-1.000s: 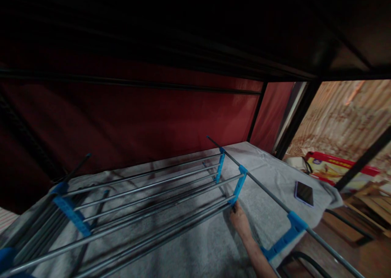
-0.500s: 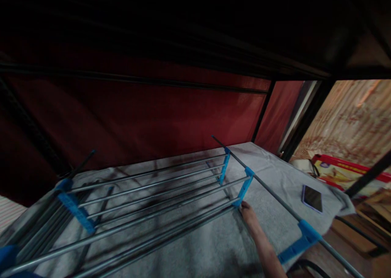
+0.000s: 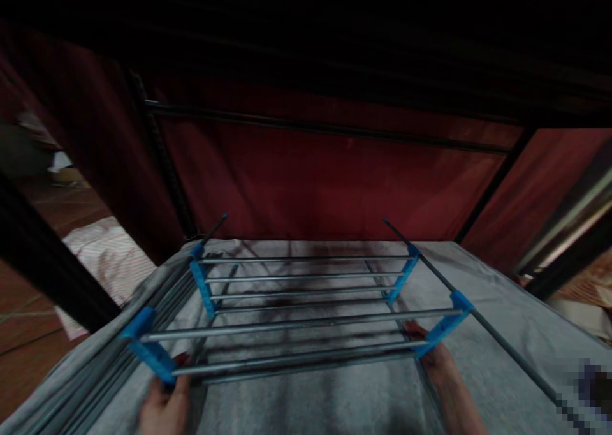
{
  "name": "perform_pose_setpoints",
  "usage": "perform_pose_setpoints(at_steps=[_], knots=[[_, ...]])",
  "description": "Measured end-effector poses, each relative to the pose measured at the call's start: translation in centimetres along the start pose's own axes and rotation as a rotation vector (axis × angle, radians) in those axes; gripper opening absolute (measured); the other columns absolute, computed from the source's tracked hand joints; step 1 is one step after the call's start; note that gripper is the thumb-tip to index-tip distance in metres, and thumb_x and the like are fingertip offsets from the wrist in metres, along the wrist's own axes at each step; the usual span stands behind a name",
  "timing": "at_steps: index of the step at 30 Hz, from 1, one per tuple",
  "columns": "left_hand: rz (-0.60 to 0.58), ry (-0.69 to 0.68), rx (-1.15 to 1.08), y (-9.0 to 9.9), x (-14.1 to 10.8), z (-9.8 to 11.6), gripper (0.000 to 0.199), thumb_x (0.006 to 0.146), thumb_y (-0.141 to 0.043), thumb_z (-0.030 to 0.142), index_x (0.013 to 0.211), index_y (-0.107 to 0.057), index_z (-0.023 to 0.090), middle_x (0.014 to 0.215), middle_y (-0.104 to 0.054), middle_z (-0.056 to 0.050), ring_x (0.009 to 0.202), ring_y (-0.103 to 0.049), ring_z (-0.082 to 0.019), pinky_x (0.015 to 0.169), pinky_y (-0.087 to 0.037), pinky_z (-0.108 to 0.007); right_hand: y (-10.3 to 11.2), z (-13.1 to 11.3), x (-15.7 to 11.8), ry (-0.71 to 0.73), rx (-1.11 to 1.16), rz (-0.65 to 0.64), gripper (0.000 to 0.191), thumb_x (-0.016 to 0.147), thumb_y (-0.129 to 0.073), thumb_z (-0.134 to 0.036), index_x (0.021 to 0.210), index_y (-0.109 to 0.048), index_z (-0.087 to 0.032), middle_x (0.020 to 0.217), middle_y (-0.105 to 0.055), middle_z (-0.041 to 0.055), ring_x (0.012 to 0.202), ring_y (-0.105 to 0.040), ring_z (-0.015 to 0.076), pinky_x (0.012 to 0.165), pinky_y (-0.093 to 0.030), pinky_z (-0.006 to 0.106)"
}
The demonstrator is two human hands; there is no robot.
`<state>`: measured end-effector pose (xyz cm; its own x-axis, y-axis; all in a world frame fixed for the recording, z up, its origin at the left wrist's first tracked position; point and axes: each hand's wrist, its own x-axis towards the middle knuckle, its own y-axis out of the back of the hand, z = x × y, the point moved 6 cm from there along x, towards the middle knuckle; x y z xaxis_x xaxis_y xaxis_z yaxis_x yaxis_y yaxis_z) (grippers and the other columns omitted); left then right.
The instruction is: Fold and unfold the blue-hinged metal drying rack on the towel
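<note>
A rack of grey metal tubes joined by blue plastic brackets lies on a grey cloth. My left hand grips the lower end of the near left bracket, where a cross tube enters it. On the other side, my right hand has its fingers wrapped round the lower end of the near right bracket and the tube there. Farther back, a second pair of brackets, left and right, carries several more cross tubes. A long side tube runs through the right brackets.
Several loose tubes lie along the cloth's left side. Dark metal frame posts stand around the bed-like space, with a red curtain behind and a dark surface overhead. A striped cloth lies at the left.
The view has swung left, so the rack now sits near the middle. My left hand has come into view at the left bracket; my right hand stays at the near right bracket.
</note>
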<state>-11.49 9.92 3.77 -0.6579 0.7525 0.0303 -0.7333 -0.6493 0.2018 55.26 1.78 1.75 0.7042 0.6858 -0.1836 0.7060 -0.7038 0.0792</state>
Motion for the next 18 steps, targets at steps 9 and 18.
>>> perform_pose_setpoints(at_steps=[9, 18], knots=[[0.000, -0.056, -0.080, -0.7, -1.2, -0.2, 0.066, 0.067, -0.070, 0.086, 0.092, -0.071, 0.025, 0.116, -0.081, -0.016, 0.126, -0.069, -0.045, 0.124, -0.044, -0.066, 0.9, 2.2, -0.3, -0.098, 0.071, -0.004, 0.038, 0.060, -0.064, -0.061, 0.083, -0.077, -0.033, 0.122, -0.076, 0.0246, 0.129, -0.071, 0.0448, 0.108, -0.057, 0.055], [-0.027, -0.090, 0.000, -1.3, -1.4, -0.1, 0.055, 0.084, -0.059, 0.070, 0.107, -0.070, 0.021, 0.131, -0.078, -0.022, 0.134, -0.067, -0.043, 0.125, -0.045, -0.062, 0.9, 2.3, -0.2, -0.169, 0.154, -0.004, 0.034, 0.052, -0.073, -0.051, 0.082, -0.076, -0.035, 0.120, -0.076, 0.0290, 0.143, -0.061, 0.0497, 0.121, -0.047, 0.059]])
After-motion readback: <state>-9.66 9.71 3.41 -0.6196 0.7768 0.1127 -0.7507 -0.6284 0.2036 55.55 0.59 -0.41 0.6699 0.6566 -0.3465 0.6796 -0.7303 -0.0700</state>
